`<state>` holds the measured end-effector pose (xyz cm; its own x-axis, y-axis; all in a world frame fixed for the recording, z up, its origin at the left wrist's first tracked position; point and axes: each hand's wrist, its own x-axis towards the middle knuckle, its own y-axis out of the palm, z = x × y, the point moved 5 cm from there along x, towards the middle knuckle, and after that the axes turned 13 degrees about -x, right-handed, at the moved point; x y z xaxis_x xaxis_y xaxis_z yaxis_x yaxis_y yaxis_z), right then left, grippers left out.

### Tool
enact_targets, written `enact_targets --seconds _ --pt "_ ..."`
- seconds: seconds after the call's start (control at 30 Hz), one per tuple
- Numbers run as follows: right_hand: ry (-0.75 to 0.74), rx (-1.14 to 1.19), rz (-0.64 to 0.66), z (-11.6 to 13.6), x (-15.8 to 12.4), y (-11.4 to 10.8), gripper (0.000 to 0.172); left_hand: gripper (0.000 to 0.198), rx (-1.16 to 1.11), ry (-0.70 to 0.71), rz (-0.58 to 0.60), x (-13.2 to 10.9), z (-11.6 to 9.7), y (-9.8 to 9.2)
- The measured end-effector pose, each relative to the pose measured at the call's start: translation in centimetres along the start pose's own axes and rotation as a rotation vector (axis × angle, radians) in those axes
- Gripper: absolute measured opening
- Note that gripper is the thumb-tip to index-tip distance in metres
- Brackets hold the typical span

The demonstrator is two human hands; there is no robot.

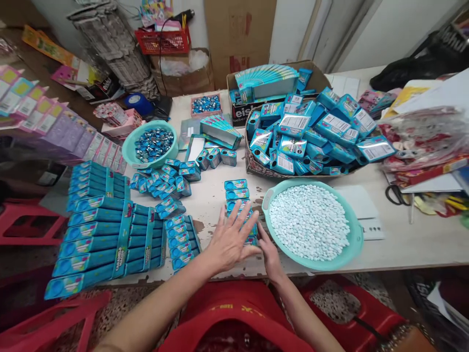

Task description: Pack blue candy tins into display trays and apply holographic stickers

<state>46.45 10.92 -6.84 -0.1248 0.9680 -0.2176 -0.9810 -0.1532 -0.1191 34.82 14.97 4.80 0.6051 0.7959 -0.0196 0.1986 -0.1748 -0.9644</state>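
Note:
A column of small blue candy boxes (pixel 236 185) lies on the table in front of me. My left hand (pixel 229 242) is spread flat over its nearer boxes, hiding part of them. Along the column's right side, my right hand (pixel 270 255) rests with fingers stretched out, its fingertips by the boxes. Close to that hand stands a turquoise basin (pixel 359 244) filled with small white candies (pixel 309 222). To the left are a short row of upright blue boxes (pixel 179 239) and a loose heap of similar boxes (pixel 161 181).
Blue boxes stand in long stacked rows (pixel 95 234) at the left edge. Behind are a turquoise bowl (pixel 128 151) of shiny blue caps, a carton (pixel 256 166) heaped with blue boxes, and another carton (pixel 236 110). Scissors (pixel 396 195) lie at right; red stools (pixel 337 313) stand below.

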Motion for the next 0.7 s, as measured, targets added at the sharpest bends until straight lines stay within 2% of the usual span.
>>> enact_targets --seconds 0.1,0.17,0.33,0.5,0.53,0.6,0.67,0.7 --pt "0.059 -0.03 -0.085 0.6 0.5 0.3 0.066 0.076 -0.036 -0.094 -0.025 1.5 0.6 0.7" --pt "0.079 -0.102 -0.097 0.7 0.7 0.5 0.069 0.072 -0.071 -0.089 -0.027 2.0 1.0 1.0" --pt "0.098 -0.193 -0.08 -0.1 0.5 0.3 0.061 0.067 -0.187 -0.078 -0.129 2.3 2.1 0.4" --pt "0.05 -0.372 -0.134 -0.4 0.6 -0.1 0.055 0.073 -0.422 -0.063 -0.117 2.7 3.6 1.9" --pt "0.039 -0.402 -0.132 -0.2 0.5 -0.2 0.053 0.074 -0.47 -0.086 -0.167 2.8 4.8 1.7" --pt "0.025 -0.472 -0.135 0.2 0.2 -0.5 0.052 0.072 -0.529 -0.219 -0.338 2.6 9.1 0.7" --pt "-0.004 -0.579 -0.15 1.2 -0.2 -1.3 0.053 0.066 -0.496 -0.447 -0.496 1.7 15.1 -1.0" --pt "-0.032 -0.645 -0.161 2.0 -0.2 -1.9 0.054 0.062 -0.451 -0.565 -0.517 1.1 18.3 -1.8"
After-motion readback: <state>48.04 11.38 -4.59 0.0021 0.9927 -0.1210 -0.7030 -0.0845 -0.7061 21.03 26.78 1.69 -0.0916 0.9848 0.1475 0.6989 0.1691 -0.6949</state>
